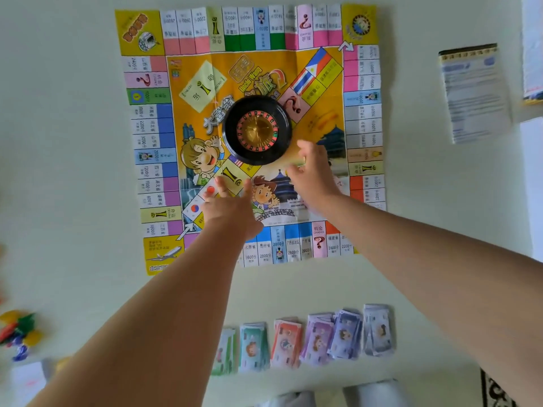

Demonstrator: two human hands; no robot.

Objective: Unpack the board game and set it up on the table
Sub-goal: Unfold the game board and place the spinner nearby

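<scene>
Board (317,69) lies square-on; wheel (257,130) centred — left hand (227,207), right hand (316,171) just beside.

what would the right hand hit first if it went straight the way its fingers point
Probably the round black roulette wheel with gold centre; the right hand is just beside its rim, height unclear.

The right hand (316,171) is motion-blurred; its grip cannot be determined. The left forearm (164,318) covers part of the game board (258,69) lower row and the leftmost banknote stack (226,351). Coloured pieces (17,333) (left edge) are blurred. Text on the printed sheet (476,95) is illegible.
</scene>
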